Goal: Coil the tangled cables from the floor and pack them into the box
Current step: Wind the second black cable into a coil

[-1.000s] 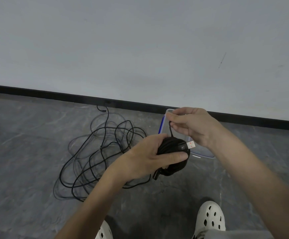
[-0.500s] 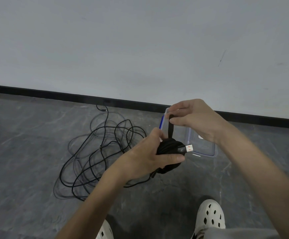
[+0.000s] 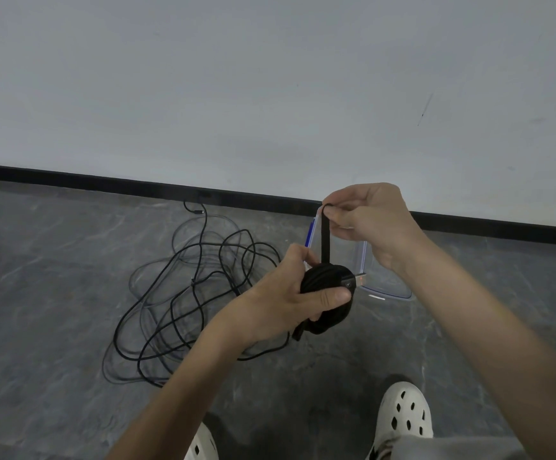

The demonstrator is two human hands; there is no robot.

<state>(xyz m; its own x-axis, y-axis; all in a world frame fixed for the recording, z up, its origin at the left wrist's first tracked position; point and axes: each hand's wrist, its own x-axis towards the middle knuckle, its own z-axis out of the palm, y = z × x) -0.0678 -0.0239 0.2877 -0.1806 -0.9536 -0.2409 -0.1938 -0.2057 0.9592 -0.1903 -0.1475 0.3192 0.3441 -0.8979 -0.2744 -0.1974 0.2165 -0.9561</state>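
My left hand grips a coiled black cable bundle, with its USB plug sticking out to the right past my thumb. A flat black strap rises straight up from the bundle, and my right hand pinches its top end. Behind both hands, a clear plastic box with blue trim stands on the floor near the wall. A tangle of thin black cables lies loose on the grey floor to the left.
The grey wall with its black baseboard runs across the back. My feet in white perforated clogs stand at the bottom edge. Grey stone floor spreads left and right.
My right hand has risen and pulled the black strap up taut from the bundle. My left hand keeps the coil in about the same place.
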